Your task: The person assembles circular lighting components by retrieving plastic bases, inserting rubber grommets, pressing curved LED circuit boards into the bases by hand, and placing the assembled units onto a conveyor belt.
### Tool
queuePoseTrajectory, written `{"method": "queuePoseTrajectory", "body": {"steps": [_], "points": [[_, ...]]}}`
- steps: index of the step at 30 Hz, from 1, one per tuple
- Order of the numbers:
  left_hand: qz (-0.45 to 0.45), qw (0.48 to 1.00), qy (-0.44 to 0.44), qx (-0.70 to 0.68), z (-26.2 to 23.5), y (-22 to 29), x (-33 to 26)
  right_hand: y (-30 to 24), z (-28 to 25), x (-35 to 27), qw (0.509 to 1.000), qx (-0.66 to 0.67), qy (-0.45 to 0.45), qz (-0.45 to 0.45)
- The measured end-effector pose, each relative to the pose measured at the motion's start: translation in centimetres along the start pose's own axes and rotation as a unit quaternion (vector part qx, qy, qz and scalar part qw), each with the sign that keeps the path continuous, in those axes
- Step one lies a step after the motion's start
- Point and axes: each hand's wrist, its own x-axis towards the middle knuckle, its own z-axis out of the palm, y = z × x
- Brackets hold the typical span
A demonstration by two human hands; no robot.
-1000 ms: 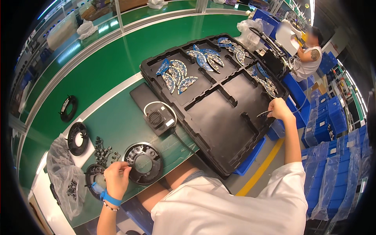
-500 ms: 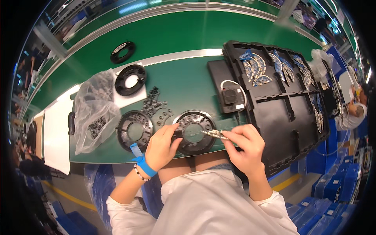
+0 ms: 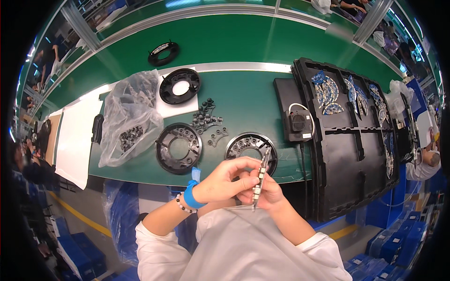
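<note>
Both hands, left hand (image 3: 220,180) and right hand (image 3: 267,194), pinch a thin curved circuit-board strip (image 3: 260,178) edge-on; fingers closed. Probably light, stiff, fragile: hold by edges.

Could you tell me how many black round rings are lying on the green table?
4: one far back, one on white paper, one beside the plastic bag, one above the hands.

A clear plastic bag (image 3: 129,117) of small black parts lies on the green table (image 3: 243,42). Beside it sit two black rings (image 3: 178,148), one (image 3: 179,86) on white paper. Little black bits (image 3: 206,118) lie between them. A big black tray (image 3: 356,140) holds blue curved boards (image 3: 326,92).
</note>
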Motion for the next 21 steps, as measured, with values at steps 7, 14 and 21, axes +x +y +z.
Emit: {"method": "queuePoseTrajectory", "body": {"steps": [7, 14, 21], "points": [[-0.008, 0.989, 0.145, -0.027, -0.8, 1.5, 1.7, -0.3, 1.7, -1.3, 0.973, -0.098, 0.209, 0.014], [-0.109, 0.911, 0.056, 0.393, -4.6, -0.3, 6.9, 0.2, 2.0, -2.6, 0.416, -0.867, 0.123, -0.244], [-0.107, 0.912, 0.058, 0.392, -5.4, -1.7, 8.6, 0.7, -1.0, -3.2, 0.413, -0.875, 0.141, -0.209]]}}
